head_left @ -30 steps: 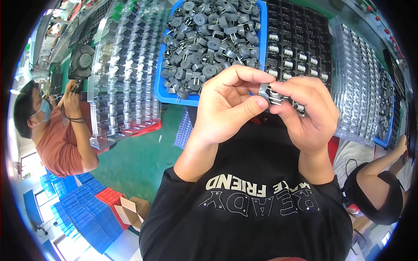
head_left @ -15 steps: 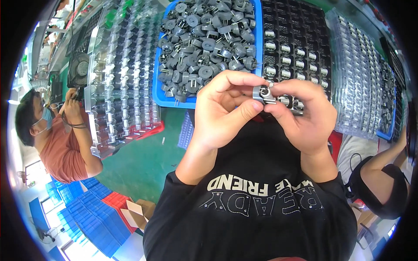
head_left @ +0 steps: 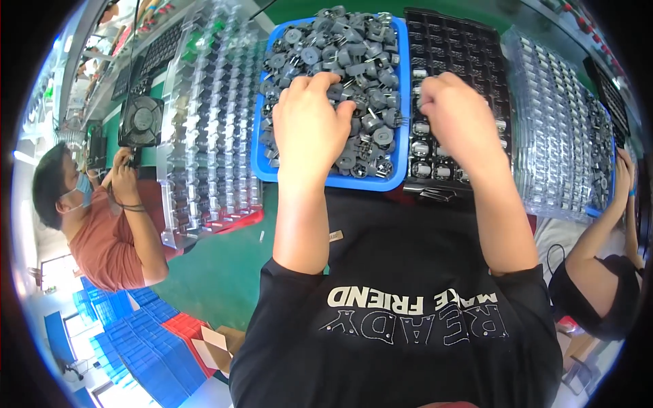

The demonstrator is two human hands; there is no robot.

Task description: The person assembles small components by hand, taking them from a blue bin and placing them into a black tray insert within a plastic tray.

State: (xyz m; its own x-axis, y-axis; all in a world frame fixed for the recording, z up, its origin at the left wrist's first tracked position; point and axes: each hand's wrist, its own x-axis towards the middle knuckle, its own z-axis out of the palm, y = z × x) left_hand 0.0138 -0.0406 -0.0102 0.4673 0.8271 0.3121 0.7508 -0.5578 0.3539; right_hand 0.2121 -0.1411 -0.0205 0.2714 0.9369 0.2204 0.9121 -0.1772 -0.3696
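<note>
My left hand [head_left: 309, 122] is over the blue bin [head_left: 257, 146], palm down, with its fingertips among the grey round plastic parts [head_left: 331, 53] with metal pins. Its thumb stands apart from the curved fingers, and I see nothing held between them. My right hand [head_left: 457, 112] is above the black tray [head_left: 454, 42], which holds rows of shiny metal cylinders [head_left: 423, 149] in its near pockets. The right fingers are bent together and pointing down at the tray's left side. Whatever lies between those fingertips is hidden.
Stacked clear trays [head_left: 211, 129] stand left of the bin, and another clear stack [head_left: 551, 122] with metal cylinders stands right. A small black fan [head_left: 144, 119] is farther left. A masked co-worker [head_left: 102, 217] works at left, another person [head_left: 598, 279] at right. Blue crates [head_left: 149, 340] are behind.
My hands have come apart from the grey-and-metal part they held together. The left moved forward into the bin, the right forward over the black tray.
</note>
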